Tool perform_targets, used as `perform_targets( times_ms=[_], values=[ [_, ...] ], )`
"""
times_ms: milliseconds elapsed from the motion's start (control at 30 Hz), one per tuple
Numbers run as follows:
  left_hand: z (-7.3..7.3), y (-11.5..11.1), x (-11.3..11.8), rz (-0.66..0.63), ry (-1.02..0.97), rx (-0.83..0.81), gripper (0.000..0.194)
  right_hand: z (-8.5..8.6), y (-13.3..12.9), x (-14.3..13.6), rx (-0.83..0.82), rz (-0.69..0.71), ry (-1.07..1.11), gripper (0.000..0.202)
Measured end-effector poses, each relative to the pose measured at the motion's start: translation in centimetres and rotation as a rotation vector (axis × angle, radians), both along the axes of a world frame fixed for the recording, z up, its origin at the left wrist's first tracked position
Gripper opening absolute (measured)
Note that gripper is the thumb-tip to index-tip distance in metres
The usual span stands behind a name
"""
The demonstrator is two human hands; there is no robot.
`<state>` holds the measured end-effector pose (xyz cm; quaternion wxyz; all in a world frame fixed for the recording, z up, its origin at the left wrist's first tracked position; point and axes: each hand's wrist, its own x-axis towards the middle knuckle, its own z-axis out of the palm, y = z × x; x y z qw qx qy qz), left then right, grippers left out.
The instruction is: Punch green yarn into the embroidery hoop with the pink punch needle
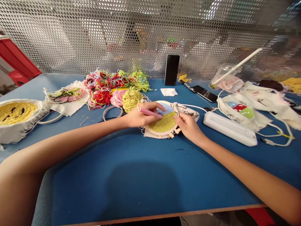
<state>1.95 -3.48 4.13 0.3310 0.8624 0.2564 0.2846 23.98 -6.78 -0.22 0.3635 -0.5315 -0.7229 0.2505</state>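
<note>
An embroidery hoop lies mid-table on the blue table, part-filled with yellow-green loops. The left hand grips a pink punch needle, tip on the cloth; the right hand pinches the hoop's rim near its clasp. Filling seems underway; next punch probably needs the hoop held steady, beside the yarn pile

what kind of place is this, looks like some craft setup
Most likely a shared craft workbench for punch-needle embroidery. The left hand works a pink tool into an embroidery hoop steadied by the right hand. A yarn tangle lies on the blue table, and a perforated metal screen divides the stations.
</note>
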Motion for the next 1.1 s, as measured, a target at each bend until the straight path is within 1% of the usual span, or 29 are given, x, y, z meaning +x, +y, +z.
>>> perform_targets(
  times_ms=[100, 200, 333, 467, 733, 933, 1100],
  values=[
    [-0.3, -0.6, -0.2, 0.085, -0.088, -0.091, 0.015, 0.0, 0.1, 0.0, -0.001, 0.001, -0.015, 0.033],
    [-0.5, -0.8, -0.4, 0.129, -0.156, -0.077, 0.014, 0.0, 0.1, 0.0, -0.005, 0.003, -0.02, 0.033],
    [-1.1, -0.7, -0.9, 0.129, -0.217, -0.056, 0.009, 0.0, 0.1, 0.1, 0.002, 0.0, -0.02, 0.034],
    [-1.7, -0.7, -1.4, 0.114, -0.315, -0.106, 0.011, -0.1, 0.2, 0.0, 0.005, 0.0, -0.012, 0.036],
    [-1.5, -0.9, -1.4, 0.106, -0.351, -0.088, 0.011, 0.0, 0.2, 0.0, -0.001, 0.001, -0.007, 0.037],
    [-1.4, -0.5, -0.9, 0.087, -0.303, -0.008, 0.011, -0.1, 0.2, 0.0, -0.008, 0.002, 0.005, 0.038],
    [-1.1, -0.6, -0.7, 0.066, -0.219, 0.064, 0.011, -0.2, 0.2, 0.0, -0.009, -0.007, 0.004, 0.038]
  ],
)
